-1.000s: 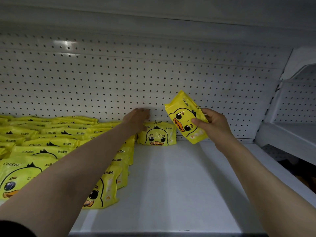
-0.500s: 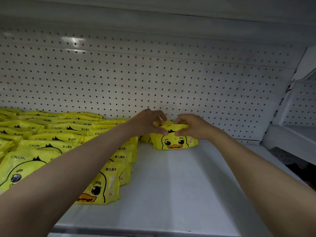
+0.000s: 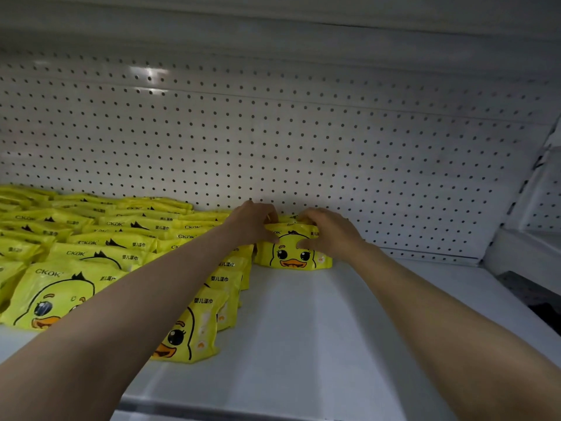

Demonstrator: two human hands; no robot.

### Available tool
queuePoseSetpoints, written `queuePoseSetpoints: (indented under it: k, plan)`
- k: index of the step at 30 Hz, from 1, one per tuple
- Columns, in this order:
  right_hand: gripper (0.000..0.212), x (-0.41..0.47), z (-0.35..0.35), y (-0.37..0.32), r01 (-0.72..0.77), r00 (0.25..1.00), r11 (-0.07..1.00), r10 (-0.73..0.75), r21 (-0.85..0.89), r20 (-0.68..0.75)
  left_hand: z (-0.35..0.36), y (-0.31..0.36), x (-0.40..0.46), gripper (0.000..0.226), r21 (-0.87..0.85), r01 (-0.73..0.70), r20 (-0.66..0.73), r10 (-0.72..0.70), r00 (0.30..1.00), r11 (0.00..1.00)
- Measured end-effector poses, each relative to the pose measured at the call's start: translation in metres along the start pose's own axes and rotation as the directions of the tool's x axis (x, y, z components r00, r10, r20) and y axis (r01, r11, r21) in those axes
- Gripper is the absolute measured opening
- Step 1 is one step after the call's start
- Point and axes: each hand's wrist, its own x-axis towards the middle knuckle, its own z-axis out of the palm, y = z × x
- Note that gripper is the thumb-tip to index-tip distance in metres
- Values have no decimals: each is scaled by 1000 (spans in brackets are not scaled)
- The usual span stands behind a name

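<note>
A yellow duck-face wipes pack [image 3: 293, 253] stands upright at the back of the white shelf [image 3: 303, 329], leaning against another yellow pack behind it. My left hand [image 3: 252, 223] grips its top left corner, thumb on the front. My right hand [image 3: 329, 232] holds its top right edge, fingers curled over the top and thumb pressed on the duck's forehead. The pack behind is mostly hidden by my hands.
Several rows of the same yellow packs [image 3: 115, 247] fill the left half of the shelf, some under my left forearm. A perforated white back panel [image 3: 303, 132] rises behind. Another shelf unit [image 3: 534, 244] adjoins on the right.
One second ago my right hand held the pack up in the air. It has come down to the shelf in front of the rear pack, and both hands now hold its top.
</note>
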Motion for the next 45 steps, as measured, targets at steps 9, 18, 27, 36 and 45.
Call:
queuePoseSetpoints:
  k: [9, 18, 27, 36, 45]
  plan:
    - [66, 0, 5, -7, 42, 999, 970, -48, -238, -17, 3, 1, 4, 43, 62, 10, -23, -9, 1000, 998]
    - [56, -12, 0, -12, 21, 997, 944, -42, -329, -58, -14, 20, -13, 50, 28, 107, -51, -106, 993, 994]
    - [51, -26, -62, -45, 147, 988, 967, -152, -209, -8, -63, 29, -107, 58, 38, 226, -253, -209, 945, 973]
    - [53, -65, -55, -183, 355, 934, 928, -358, -113, -12, -107, -5, -252, 53, 152, 376, -461, -271, 845, 914]
    - [58, -148, -17, -390, 556, 831, 831, -555, 31, -44, -167, -81, -461, 53, 205, 499, -524, -336, 783, 842]
